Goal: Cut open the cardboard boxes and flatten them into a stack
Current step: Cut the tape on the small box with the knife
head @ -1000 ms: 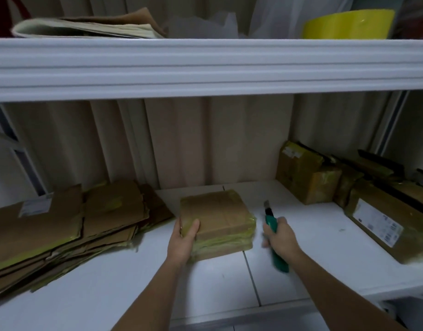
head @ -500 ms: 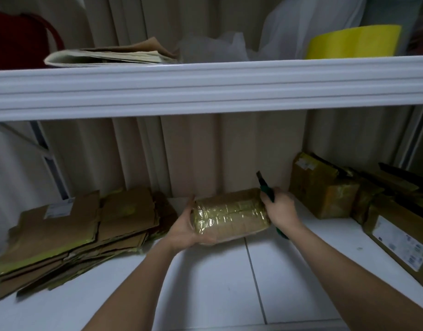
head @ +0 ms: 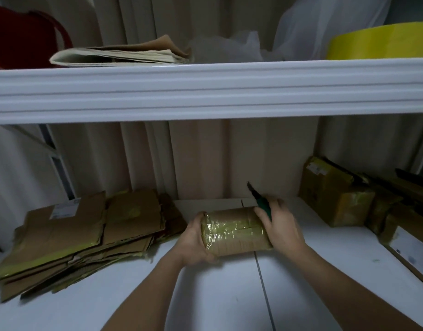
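Observation:
A small cardboard box (head: 234, 231) wrapped in yellowish tape is tipped up on the white shelf (head: 229, 302), its taped side facing me. My left hand (head: 193, 242) grips the box's left end. My right hand (head: 281, 225) holds the box's right end and also grips a green box cutter (head: 262, 201), whose dark tip points up and away. A stack of flattened cardboard (head: 74, 232) lies on the shelf to the left.
Several taped boxes (head: 334, 192) stand at the right, one with a white label (head: 411, 249). A white upper shelf edge (head: 205, 89) runs overhead, carrying folded paper (head: 124, 56), a yellow roll (head: 382, 41) and a red object (head: 21, 37).
The box has gone from lying flat to being tipped up between both hands. My right hand with the cutter moved in against its right end. The view tilted upward.

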